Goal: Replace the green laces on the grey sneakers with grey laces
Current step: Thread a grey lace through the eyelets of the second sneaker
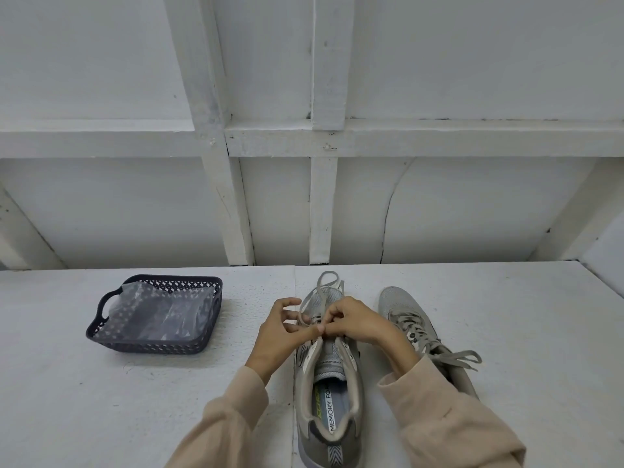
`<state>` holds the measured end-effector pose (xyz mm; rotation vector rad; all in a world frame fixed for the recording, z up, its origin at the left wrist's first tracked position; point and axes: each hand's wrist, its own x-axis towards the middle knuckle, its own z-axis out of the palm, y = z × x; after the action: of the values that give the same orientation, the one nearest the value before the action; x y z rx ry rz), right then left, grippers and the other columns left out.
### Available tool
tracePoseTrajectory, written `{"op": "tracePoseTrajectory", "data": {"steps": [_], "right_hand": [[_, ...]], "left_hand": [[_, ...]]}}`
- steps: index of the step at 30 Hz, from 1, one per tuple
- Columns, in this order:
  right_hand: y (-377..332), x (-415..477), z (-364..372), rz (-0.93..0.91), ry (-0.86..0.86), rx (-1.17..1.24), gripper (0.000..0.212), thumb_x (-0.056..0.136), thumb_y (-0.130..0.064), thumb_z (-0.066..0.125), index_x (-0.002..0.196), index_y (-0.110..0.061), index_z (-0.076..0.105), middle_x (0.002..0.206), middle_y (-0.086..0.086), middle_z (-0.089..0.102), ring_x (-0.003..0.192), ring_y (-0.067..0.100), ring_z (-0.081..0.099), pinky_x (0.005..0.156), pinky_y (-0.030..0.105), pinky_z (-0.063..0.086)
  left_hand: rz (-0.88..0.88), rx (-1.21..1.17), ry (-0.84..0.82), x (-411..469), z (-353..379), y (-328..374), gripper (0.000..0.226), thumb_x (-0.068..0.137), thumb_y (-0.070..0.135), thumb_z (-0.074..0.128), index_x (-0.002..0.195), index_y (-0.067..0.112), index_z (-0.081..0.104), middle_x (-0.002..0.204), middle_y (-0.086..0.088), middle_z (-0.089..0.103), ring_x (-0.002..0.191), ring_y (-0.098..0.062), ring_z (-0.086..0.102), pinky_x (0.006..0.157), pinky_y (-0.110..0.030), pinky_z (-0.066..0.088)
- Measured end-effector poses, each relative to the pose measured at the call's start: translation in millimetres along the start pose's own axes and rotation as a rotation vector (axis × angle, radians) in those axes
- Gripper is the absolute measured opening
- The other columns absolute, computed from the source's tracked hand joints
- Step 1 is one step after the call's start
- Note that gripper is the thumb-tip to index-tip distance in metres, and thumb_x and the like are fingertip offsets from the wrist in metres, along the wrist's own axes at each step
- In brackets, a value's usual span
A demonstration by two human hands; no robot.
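Basket (145, 347) with plastic bag (158, 309) sits left on the desk (523, 315), out of the way. Left hand (280, 329) and right hand (351, 320), fingers curled, pinch the grey lace (324, 285) over the sneaker (329, 400), heel nearest for reach. Second sneaker (415, 325), laced grey, lies right.

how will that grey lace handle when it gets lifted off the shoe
Probably floppy: the grey lace sags in a loose loop over the toe of the sneaker, past where the left hand and right hand pinch it. Likely very light, being a thin flat strip. It should not roll, and will likely trail and snag rather than hold shape.
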<state>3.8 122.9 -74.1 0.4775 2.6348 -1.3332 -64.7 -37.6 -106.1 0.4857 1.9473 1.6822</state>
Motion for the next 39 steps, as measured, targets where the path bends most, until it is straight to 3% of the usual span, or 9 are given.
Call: {"op": "tracePoseTrajectory", "data": {"steps": [2,5,10,13,17,21,27,34,39], "right_hand": [[-1.5,-0.8,-2.5,0.018,-0.015,0.022,0.022,0.084,-0.007,0.067,0.066,-0.018,0.062,0.056,-0.009,0.052,0.045,-0.002,0.045,0.046,0.009,0.032],[-4.5,-2.7,-8.2,0.065,0.026,0.093,0.026,0.083,-0.008,0.063,0.059,-0.015,0.055,0.052,-0.001,0.049,0.044,0.006,0.043,0.041,0.018,0.032],[-11.8,1.7,-35.0,0.083,0.209,0.226,0.018,0.084,-0.008,0.061,0.066,-0.012,0.057,0.074,0.011,0.056,0.052,0.013,0.049,0.042,0.020,0.034],[-19.2,9.3,-48.9,0.071,0.242,0.273,0.015,0.087,-0.010,0.059,0.073,-0.012,0.058,0.082,0.008,0.060,0.056,0.011,0.053,0.044,0.021,0.036],[-26.5,28.9,-52.0,0.087,0.250,0.296,0.008,0.091,-0.012,0.056,0.083,-0.010,0.056,0.089,0.001,0.058,0.063,0.015,0.054,0.046,0.022,0.035],[-21.6,51.6,-40.4,0.169,0.208,0.179,0.007,0.087,-0.011,0.056,0.082,-0.007,0.054,0.083,0.005,0.056,0.061,0.020,0.056,0.047,0.023,0.034],[-16.3,68.2,-32.8,0.224,0.216,0.041,0.008,0.074,-0.010,0.068,0.070,-0.006,0.063,0.069,0.011,0.064,0.057,0.025,0.059,0.052,0.026,0.045],[-17.0,73.5,-31.3,0.195,0.224,0.046,0.006,0.071,-0.003,0.071,0.066,-0.004,0.068,0.069,0.014,0.067,0.057,0.028,0.061,0.051,0.028,0.047],[-14.3,73.6,-28.7,0.185,0.251,0.046,0.009,0.073,-0.002,0.071,0.066,-0.005,0.067,0.064,0.014,0.066,0.045,0.023,0.056,0.048,0.025,0.048]], "left_hand": [[-0.001,-0.006,0.000,-1.0,-0.6,1.7,0.066,0.064,0.022,0.088,0.118,0.027,0.050,0.106,-0.004,0.063,0.078,-0.013,0.066,0.072,-0.024,0.053],[0.007,0.036,0.006,-3.1,-0.6,5.6,0.063,0.067,0.021,0.085,0.119,0.027,0.051,0.114,0.001,0.057,0.083,-0.014,0.063,0.071,-0.021,0.052],[0.025,0.098,0.024,-5.4,3.8,6.7,0.049,0.077,0.011,0.079,0.120,0.020,0.056,0.107,0.010,0.057,0.086,-0.010,0.061,0.072,-0.016,0.051],[0.030,0.124,0.027,-6.0,5.3,6.9,0.045,0.078,0.013,0.078,0.117,0.023,0.057,0.101,0.001,0.062,0.088,-0.009,0.060,0.066,-0.008,0.046],[0.026,0.139,0.023,-5.7,5.1,7.6,0.044,0.079,0.014,0.077,0.117,0.023,0.058,0.104,-0.009,0.064,0.091,-0.009,0.060,0.067,-0.010,0.046],[0.028,0.142,0.021,-7.1,6.8,5.1,0.037,0.079,0.012,0.077,0.111,0.022,0.061,0.100,-0.018,0.063,0.090,-0.008,0.058,0.061,-0.002,0.043],[0.041,0.139,0.023,-7.8,8.5,3.6,0.031,0.079,0.010,0.077,0.106,0.018,0.065,0.110,-0.011,0.061,0.086,-0.006,0.058,0.063,-0.004,0.045],[0.052,0.149,0.026,-7.5,10.3,6.9,0.030,0.077,0.007,0.077,0.104,0.014,0.066,0.113,-0.006,0.056,0.082,-0.005,0.056,0.063,-0.005,0.045],[0.046,0.145,0.028,-7.3,10.4,5.7,0.030,0.078,0.009,0.078,0.105,0.014,0.066,0.113,-0.005,0.056,0.083,-0.005,0.056,0.063,-0.004,0.045]]}}
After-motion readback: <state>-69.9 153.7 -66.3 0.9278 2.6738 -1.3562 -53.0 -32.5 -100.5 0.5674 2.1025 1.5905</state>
